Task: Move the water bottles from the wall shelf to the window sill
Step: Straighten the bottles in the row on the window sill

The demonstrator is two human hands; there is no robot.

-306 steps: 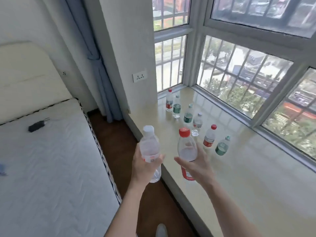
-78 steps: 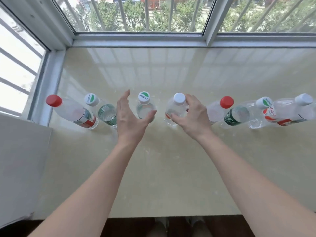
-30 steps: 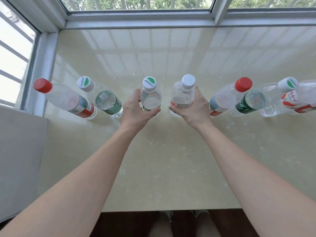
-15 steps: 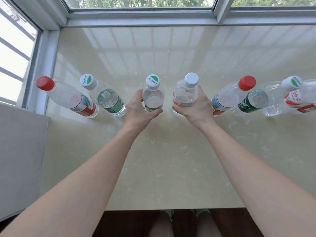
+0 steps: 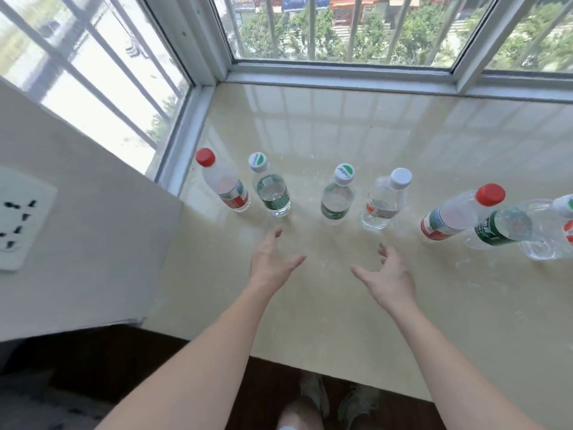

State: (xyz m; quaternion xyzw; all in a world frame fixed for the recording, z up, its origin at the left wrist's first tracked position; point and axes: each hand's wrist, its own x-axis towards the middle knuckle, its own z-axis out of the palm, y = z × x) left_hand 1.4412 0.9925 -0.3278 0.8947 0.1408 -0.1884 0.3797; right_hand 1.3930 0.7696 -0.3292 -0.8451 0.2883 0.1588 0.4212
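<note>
Both hands have let go of the two middle bottles and drawn back from the row. The left hand (image 5: 273, 262) hangs over the window sill (image 5: 341, 125) with its fingers (image 5: 273, 238) spread wide, holding nothing. The right hand (image 5: 389, 276) is empty too, its fingers loosely bent and apart. Neither touches a bottle.

At the right edge the last bottle (image 5: 555, 240) is cut off by the frame. Only part of its cap and a scrap of red label show, and the right green-label bottle (image 5: 499, 228) stands in front of its lower body. That bottle also overlaps the right red-cap bottle (image 5: 452, 214) beside it. The print on the labels is too small to read.

The rest of the row stands apart on the sill. The left red-cap bottle (image 5: 224, 186) is nearest the side window, with the left green-label bottle (image 5: 273, 189) just beside it. The green-logo-cap bottle (image 5: 338, 195) and the white-cap bottle (image 5: 386, 198) stand ahead of the hands.

On the left a white wall (image 5: 93, 243) juts in. It carries a wall socket (image 5: 15, 225), blurred and cut by the frame. Below the sill's near edge a pair of shoes (image 5: 313, 394) shows on the dark floor (image 5: 93, 367).
</note>
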